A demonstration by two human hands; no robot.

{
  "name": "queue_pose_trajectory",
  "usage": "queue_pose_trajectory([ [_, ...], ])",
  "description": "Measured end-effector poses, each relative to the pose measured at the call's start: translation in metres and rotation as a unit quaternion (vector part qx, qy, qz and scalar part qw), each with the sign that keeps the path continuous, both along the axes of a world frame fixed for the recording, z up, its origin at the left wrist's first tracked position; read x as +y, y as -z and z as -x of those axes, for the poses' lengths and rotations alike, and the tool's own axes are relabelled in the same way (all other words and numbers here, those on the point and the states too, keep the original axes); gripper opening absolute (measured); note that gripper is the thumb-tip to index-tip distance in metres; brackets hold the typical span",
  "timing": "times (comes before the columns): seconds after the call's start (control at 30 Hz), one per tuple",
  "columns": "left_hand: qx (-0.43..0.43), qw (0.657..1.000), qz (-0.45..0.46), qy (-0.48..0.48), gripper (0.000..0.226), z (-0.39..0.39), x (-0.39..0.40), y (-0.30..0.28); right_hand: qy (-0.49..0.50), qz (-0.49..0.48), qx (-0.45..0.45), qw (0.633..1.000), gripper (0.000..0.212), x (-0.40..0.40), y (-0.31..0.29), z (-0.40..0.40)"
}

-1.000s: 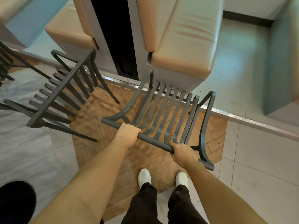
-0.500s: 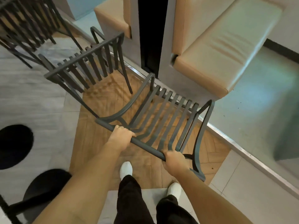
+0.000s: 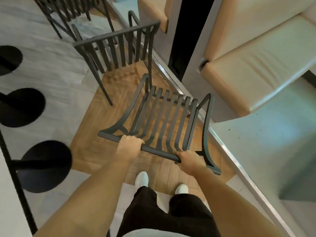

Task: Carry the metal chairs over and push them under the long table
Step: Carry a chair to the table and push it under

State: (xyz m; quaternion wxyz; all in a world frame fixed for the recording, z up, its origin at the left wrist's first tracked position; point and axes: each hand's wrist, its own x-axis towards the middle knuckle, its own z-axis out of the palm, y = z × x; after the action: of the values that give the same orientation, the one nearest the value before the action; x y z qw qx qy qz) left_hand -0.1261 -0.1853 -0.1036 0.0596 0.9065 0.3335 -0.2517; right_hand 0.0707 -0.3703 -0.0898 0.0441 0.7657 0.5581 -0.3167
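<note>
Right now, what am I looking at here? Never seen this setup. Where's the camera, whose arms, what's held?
There is no machine: a person wears a wide-angle camera on the head, looking down at their own bare arms, dark trousers and white shoes. Both hands grip the top bar of a dark metal chair: left hand near its left end, right hand toward the right. A second chair stands just ahead on the wood floor. Tan cushioned benches sit to the right, round black bases to the left.
</note>
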Motion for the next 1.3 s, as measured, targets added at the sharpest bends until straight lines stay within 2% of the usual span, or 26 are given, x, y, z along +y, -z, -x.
queue_pose_trajectory([
  [0.37,0.034,0.986,0.018,-0.163,0.04,-0.029,-0.091,-0.023,-0.179,0.038,-0.013,0.983,0.028,-0.021,0.004,-0.064],
  [0.53,0.038,0.97,0.036,-0.236,0.025,-0.04,-0.146,-0.022,-0.27,0.046,-0.033,0.961,0.03,-0.037,0.002,-0.09],
  [0.67,0.032,0.952,0.063,-0.297,0.017,-0.046,-0.188,-0.021,-0.302,0.065,-0.036,0.951,0.04,-0.047,0.001,-0.104],
  [0.93,0.037,0.919,0.075,-0.386,0.023,-0.065,-0.257,-0.028,-0.358,0.053,-0.053,0.931,0.034,-0.057,-0.004,-0.124],
  [1.17,0.051,0.889,0.081,-0.447,0.026,-0.088,-0.29,-0.032,-0.455,0.053,-0.066,0.886,0.035,-0.038,-0.002,-0.145],
  [1.3,0.046,0.856,0.066,-0.51,0.025,-0.109,-0.31,-0.032,-0.5,0.061,-0.062,0.862,0.043,-0.024,-0.001,-0.156],
])
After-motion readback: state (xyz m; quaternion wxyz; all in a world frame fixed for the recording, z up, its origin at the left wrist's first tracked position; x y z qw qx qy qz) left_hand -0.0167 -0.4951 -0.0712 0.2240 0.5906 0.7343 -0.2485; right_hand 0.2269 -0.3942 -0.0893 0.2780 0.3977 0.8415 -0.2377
